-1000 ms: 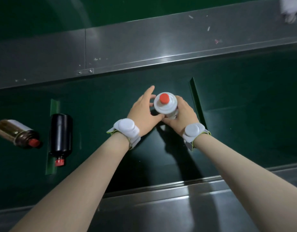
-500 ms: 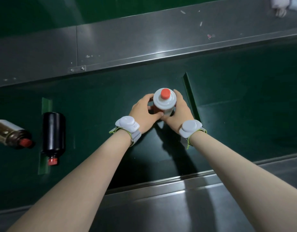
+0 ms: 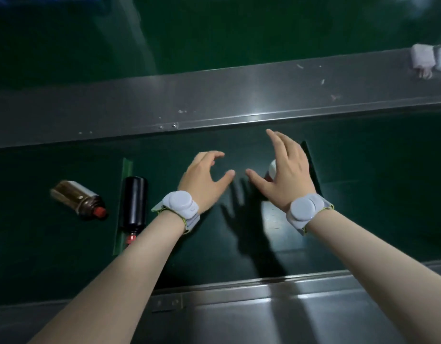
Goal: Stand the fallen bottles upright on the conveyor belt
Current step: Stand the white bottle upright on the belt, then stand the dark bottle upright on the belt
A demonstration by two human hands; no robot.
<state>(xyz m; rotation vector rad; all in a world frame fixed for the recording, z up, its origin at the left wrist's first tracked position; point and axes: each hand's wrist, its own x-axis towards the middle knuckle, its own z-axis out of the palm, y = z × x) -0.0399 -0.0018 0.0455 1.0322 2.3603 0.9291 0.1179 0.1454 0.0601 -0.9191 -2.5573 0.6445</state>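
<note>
Left hand: open, fingers curled loosely, thumb stretched to the right; holds nothing; hovers over the middle of the belt. A grey disc-shaped wrist device is strapped at its wrist.

Right hand: open and spread, fingers pointing to the far side, thumb stretched to the left toward the left thumb, the two thumbs apart; holds nothing. A second grey wrist device sits at its wrist.

White-topped bottle: mostly hidden behind the right hand; only a sliver of the white top shows just left of the palm. Whether the hand touches it cannot be told.

Black bottle: lying on its side left of the left hand, red cap toward the near edge, body along a green cleat of the belt.

Brown bottle: lying on its side at the far left, tilted, red cap pointing near and right; apart from the black bottle.

Conveyor belt: dark green, running left to right; a second cleat shows just right of the right hand.

Metal rails: far rail and near rail bordering the belt.

Pale object: on the far rail at the right; blurred, kind not discernible.
</note>
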